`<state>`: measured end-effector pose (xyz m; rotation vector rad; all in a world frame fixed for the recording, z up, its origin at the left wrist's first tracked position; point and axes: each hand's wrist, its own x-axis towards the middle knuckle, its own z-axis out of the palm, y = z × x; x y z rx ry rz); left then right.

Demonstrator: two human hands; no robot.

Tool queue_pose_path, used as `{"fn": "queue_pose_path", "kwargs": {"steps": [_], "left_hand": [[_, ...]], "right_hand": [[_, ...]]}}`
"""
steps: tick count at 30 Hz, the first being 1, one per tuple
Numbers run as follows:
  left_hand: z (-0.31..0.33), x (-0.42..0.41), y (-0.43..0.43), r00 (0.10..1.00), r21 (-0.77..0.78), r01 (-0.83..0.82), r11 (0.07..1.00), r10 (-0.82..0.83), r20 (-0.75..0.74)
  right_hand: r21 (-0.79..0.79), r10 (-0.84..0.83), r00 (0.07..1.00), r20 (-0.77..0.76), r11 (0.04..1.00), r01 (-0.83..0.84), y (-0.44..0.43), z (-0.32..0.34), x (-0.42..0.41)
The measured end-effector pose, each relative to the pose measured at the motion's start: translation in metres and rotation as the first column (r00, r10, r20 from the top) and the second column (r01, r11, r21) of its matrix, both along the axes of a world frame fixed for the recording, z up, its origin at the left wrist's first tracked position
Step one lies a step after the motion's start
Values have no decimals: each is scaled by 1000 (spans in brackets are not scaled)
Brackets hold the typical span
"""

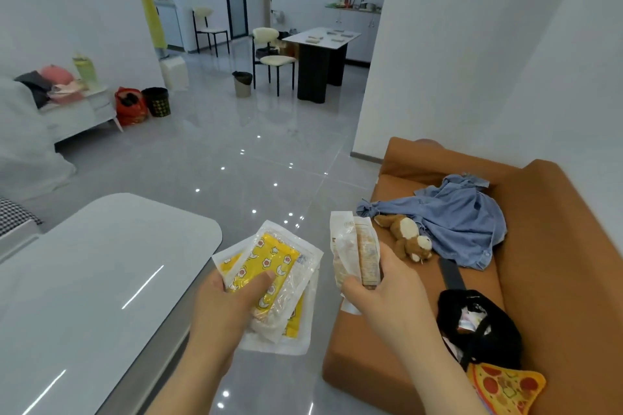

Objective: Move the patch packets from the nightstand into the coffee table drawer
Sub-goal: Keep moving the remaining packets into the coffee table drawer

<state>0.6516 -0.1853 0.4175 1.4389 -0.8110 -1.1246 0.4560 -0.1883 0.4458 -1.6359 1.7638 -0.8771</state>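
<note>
Between the coffee table (101, 280) and the orange sofa (546, 246), the person is standing with both hands full of packets. Their left hand (229, 300) is gripping a fanned stack of yellow patch packets (269, 266), thumb pressed across the top and fingers underneath. Their right hand (377, 283) is pinching a pale packet (354, 253) upright, fingers wrapped round its lower end. So the packets are off the nightstand (91, 108), which is sitting well apart across the room by the bed, and they are being carried, by my reckoning, in the middle leg of the job.

No drawer is showing from where the camera is looking; only the glossy white top of the table is visible, just beside the left hand. I am guessing the drawer is sitting in the table's side, closed. The next move is calling for a free hand: one bundle is needing to join the other, or to rest on the tabletop, so that the drawer can be pulled out and the packets dropped inside.
</note>
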Motion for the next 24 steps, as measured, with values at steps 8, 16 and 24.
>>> {"fn": "queue_pose_path", "kwargs": {"steps": [8, 16, 24], "left_hand": [[-9, 20, -79, 991, 25, -117, 993, 115, 73], [-5, 18, -165, 978, 3, -194, 981, 193, 84], [-12, 34, -237, 972, 17, -218, 976, 215, 98]], "right_hand": [[18, 93, 995, 21, 995, -94, -93, -5, 16], [16, 179, 984, 16, 984, -179, -196, 0, 11], [52, 209, 978, -22, 977, -208, -275, -11, 29]]}}
